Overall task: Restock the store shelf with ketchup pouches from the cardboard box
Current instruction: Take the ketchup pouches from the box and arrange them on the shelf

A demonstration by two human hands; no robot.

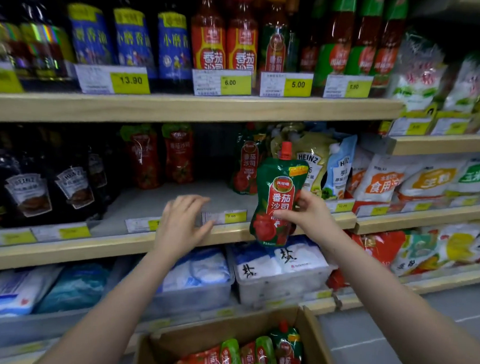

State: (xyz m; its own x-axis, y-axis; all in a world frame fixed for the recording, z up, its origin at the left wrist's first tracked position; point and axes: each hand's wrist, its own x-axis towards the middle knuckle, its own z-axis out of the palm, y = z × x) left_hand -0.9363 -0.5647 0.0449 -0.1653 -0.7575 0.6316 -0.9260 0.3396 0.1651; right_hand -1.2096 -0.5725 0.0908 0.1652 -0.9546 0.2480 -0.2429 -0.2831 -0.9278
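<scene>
My right hand [311,212] grips a green and red ketchup pouch [278,194] with a red cap, held upright in front of the middle shelf [177,204]. My left hand [185,220] hovers open at the shelf's front edge, fingers spread, holding nothing. At the back of that shelf stand two red ketchup pouches [160,156] on the left and one green-topped pouch [246,165] on the right, with a bare stretch between and in front of them. Below, an open cardboard box [317,347] holds several more ketchup pouches [250,355].
Dark Heinz sauce pouches [40,184] fill the shelf's left, Heinz pouches [316,168] and starch bags [384,180] its right. Bottles [226,35] line the upper shelf. Salt bags in clear bins [279,269] sit below. Yellow price tags [234,216] run along the shelf edges.
</scene>
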